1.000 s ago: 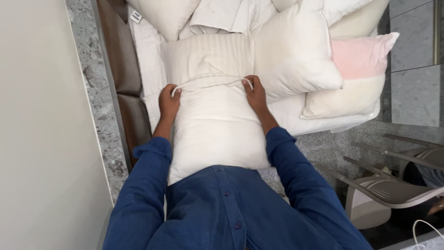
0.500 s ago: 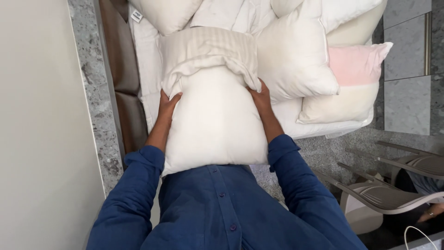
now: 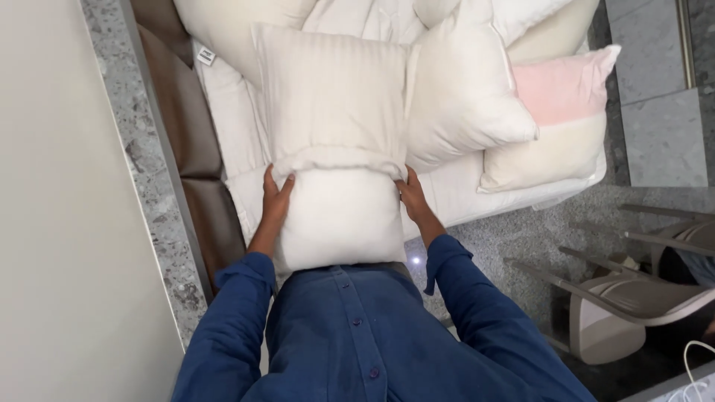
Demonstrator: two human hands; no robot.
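Over the bed [image 3: 477, 197], both hands [image 3: 277, 199] [image 3: 410, 195] squeeze the soft white pillow [image 3: 339, 216], fingers curled; hold both sides evenly while pulling the striped cream cover [image 3: 331, 100]

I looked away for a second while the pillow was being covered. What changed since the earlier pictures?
The striped pillowcase now stretches farther up and away from the person; the white pillow shows bare below its bunched edge. The left hand and right hand slid from the case's edge to the pillow's sides. The pink-and-cream pillow and the other pillows stayed put.
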